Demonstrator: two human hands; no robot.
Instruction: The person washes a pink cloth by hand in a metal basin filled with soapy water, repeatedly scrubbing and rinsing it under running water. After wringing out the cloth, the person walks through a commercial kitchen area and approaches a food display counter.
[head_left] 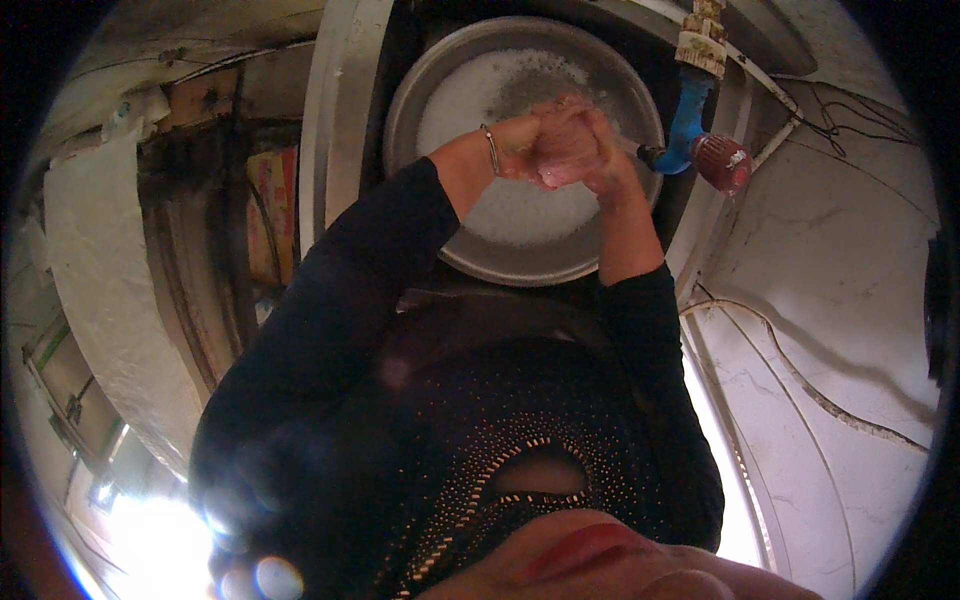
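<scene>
Crowding the metal basin [530, 266] rim is a blue tap [688, 112]. Left hand [522, 143] is touching right hand [603, 150], near side open; fingers unclear.

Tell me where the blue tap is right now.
In the head view, the blue tap is at the upper right, to the right of the right hand, its dark tip overlapping the right rim of the basin.

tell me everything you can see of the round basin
The basin is wide, round and dull grey, apparently metal, with a sloping wall. It stands open side up, holding white foam that thins to a greyish patch toward the far side. The clasped left hand and right hand cover part of it; contact is unclear. The tap overlaps its right rim in view.
</scene>
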